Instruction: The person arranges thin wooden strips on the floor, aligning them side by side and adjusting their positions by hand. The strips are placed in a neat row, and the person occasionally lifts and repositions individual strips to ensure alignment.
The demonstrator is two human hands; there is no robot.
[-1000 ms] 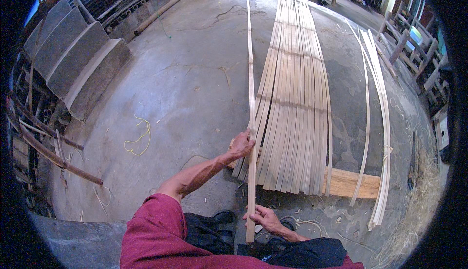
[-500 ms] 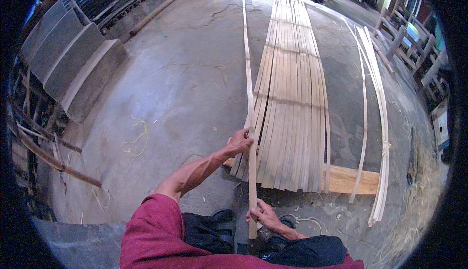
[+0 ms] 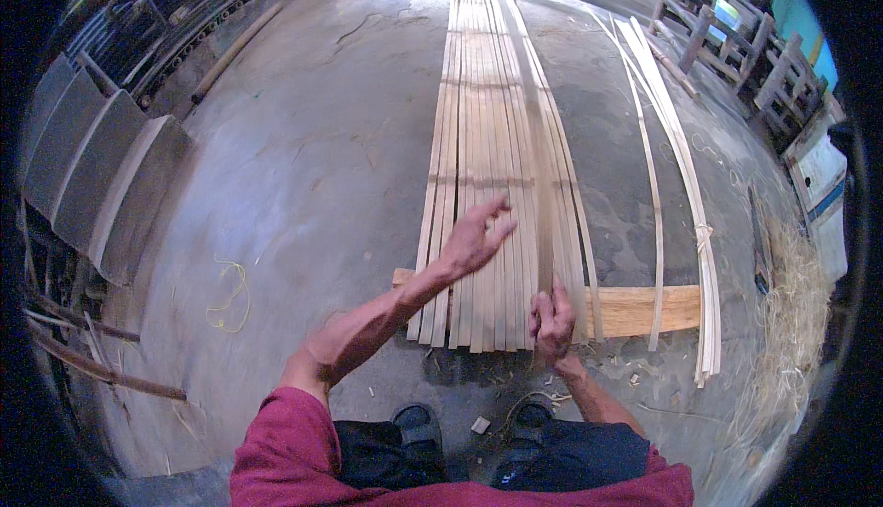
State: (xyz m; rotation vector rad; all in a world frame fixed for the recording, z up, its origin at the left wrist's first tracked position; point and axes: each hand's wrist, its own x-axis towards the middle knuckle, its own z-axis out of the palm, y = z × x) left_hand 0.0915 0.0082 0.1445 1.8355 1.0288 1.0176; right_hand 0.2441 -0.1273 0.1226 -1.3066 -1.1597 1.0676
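Observation:
A row of long, pale wooden strips (image 3: 487, 286) lies side by side on the floor in front of me, their near ends over a flat board (image 3: 625, 309). My right hand (image 3: 554, 321) is closed around the near end of a single wooden strip (image 3: 544, 213), blurred by motion, that stretches away above the right part of the row. Over the row's middle, my left hand (image 3: 478, 239) is off that strip, its fingers apart and holding nothing.
To the right lie a loose thin strip (image 3: 656, 222) and a tied bundle of pale strips (image 3: 705, 259), beside a heap of fine shavings (image 3: 786, 323). Yellow string (image 3: 241, 300) lies on the floor at left. Curved grey slabs (image 3: 138, 194) stand along the left side.
The strip has swung from left of the row to above its right part. My left hand has let go of it; my right hand has moved forward and right with it. The view has shifted.

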